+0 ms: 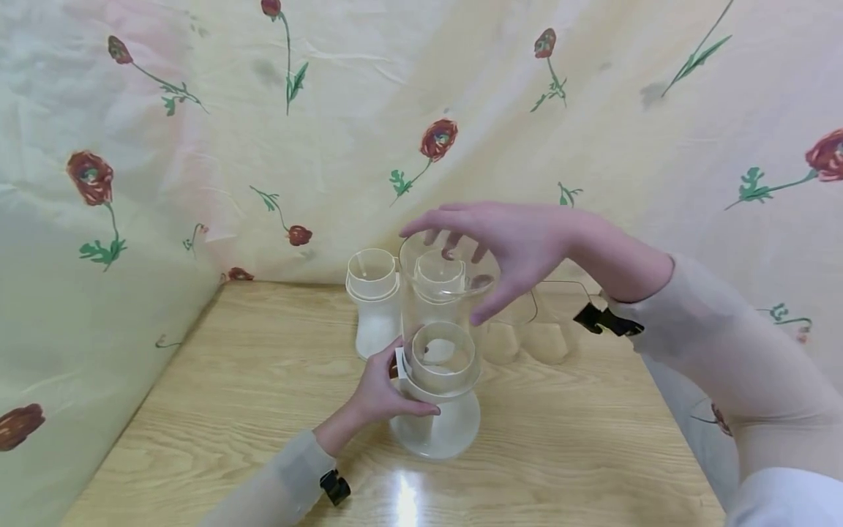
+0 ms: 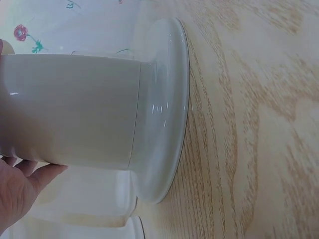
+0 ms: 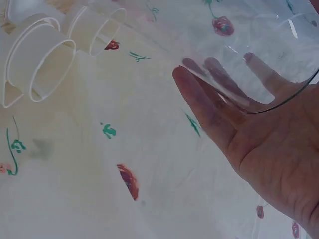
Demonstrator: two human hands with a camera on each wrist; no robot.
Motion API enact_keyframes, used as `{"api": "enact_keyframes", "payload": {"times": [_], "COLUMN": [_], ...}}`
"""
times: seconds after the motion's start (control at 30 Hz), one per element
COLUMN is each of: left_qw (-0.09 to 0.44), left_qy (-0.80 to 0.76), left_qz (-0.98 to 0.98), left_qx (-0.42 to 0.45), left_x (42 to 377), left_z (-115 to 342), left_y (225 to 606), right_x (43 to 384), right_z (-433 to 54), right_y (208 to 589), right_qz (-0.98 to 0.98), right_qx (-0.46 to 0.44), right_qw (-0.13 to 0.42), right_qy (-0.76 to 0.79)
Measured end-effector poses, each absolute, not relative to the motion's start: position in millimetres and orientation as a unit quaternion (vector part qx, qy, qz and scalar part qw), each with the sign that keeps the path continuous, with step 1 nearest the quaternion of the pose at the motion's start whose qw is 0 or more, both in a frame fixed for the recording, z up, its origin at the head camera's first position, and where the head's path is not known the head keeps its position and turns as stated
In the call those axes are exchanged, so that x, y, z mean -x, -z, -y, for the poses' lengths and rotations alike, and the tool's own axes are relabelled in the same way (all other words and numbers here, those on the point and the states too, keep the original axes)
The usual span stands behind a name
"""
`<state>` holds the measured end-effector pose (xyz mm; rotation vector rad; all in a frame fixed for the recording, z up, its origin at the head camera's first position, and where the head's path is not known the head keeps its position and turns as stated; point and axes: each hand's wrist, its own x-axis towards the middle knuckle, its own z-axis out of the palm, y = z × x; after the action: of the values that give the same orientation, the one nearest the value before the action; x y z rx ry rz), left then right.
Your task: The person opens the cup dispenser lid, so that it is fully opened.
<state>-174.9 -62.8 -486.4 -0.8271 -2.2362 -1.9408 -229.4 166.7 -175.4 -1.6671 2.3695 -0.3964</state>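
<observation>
A white pedestal [image 1: 440,432] with a round flared foot and a ringed collar stands upright on the table. In the left wrist view its smooth body [image 2: 75,109] fills the left side. My left hand [image 1: 382,391] grips it just under the collar, thumb across the front. A tall clear cylinder [image 1: 421,307] rises from the collar, its lower end overlapping the collar in the head view. My right hand [image 1: 510,238] holds the cylinder around its upper rim from above, fingers spread on the far side and thumb on the near right. Through the clear wall [image 3: 279,45] some fingers show.
Two similar white pedestals stand behind, one at the left [image 1: 375,322] and another [image 1: 440,274] partly seen through the clear cylinder. Clear rounded vessels [image 1: 545,342] are at the right back of the wooden table [image 1: 263,395]. A flowered cloth [image 1: 356,146] hangs around the back and sides.
</observation>
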Motion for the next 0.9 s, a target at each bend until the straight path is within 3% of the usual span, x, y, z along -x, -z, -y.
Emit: {"api": "enact_keyframes", "payload": {"times": [0.37,0.9], "left_qw": [0.035,0.034], "left_qy": [0.630,0.635], "left_qz": [0.725,0.720], "left_qx": [0.277,0.278], "left_x": [177,178], "left_z": [63,64], "left_y": [486,490], "right_x": [225,232], "right_z": [-171,-176], "right_y": [161,152], "right_qz": [-0.835,-0.841], "right_qx": [0.524,0.518], "right_qw": [0.132,0.114], "right_qy": [0.101,0.102]}}
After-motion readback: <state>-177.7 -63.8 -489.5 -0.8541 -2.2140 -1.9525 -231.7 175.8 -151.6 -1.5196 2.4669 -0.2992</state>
